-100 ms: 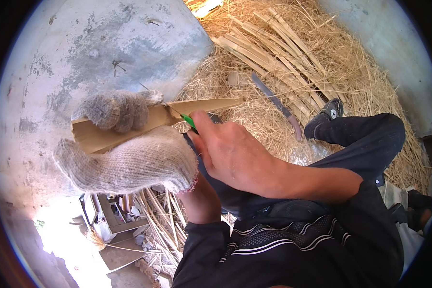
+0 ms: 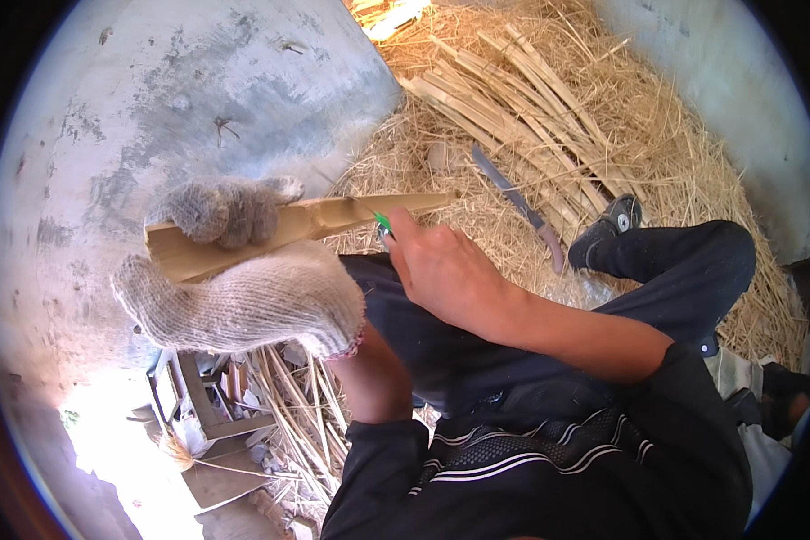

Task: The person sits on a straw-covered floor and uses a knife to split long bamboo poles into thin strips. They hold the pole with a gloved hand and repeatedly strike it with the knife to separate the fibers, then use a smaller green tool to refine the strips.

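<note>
Bamboo slat (image 2: 333,219) | above lap, gloved left hand (image 2: 234,288) fingers clamped round it | right hand (image 2: 445,270) fingers closed on green-handled tool (image 2: 382,222) at slat | risk: slip toward glove | knife (image 2: 517,205) beyond slat on straw (image 2: 693,162)

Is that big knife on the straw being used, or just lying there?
Lying unused: the knife rests flat on the straw, apart from both hands.

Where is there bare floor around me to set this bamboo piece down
Bare concrete floor lies ahead on your left, beyond the gloved left hand and bordered by the straw pile. It is crowded on the straw, with split strips and a long knife, and by the scraps under your left arm.
</note>
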